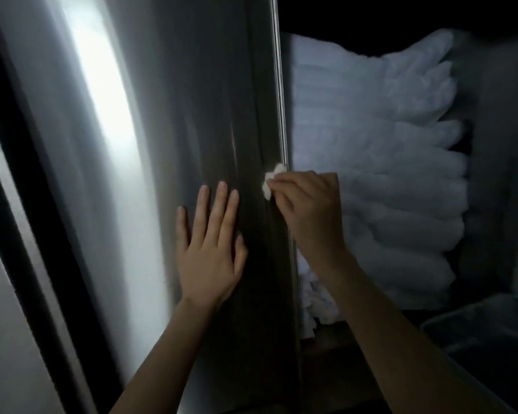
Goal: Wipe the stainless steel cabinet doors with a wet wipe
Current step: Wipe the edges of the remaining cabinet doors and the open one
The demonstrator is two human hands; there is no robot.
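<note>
A tall stainless steel cabinet door fills the left and middle of the head view, with a bright reflection down its left part. My left hand lies flat on the door with straight, spread fingers. My right hand pinches a small crumpled white wet wipe and holds it against the door's right edge.
Behind the open door, a stack of folded white towels fills the cabinet interior. A translucent plastic bin sits at the lower right. A dark vertical gap separates this door from another steel panel at the far left.
</note>
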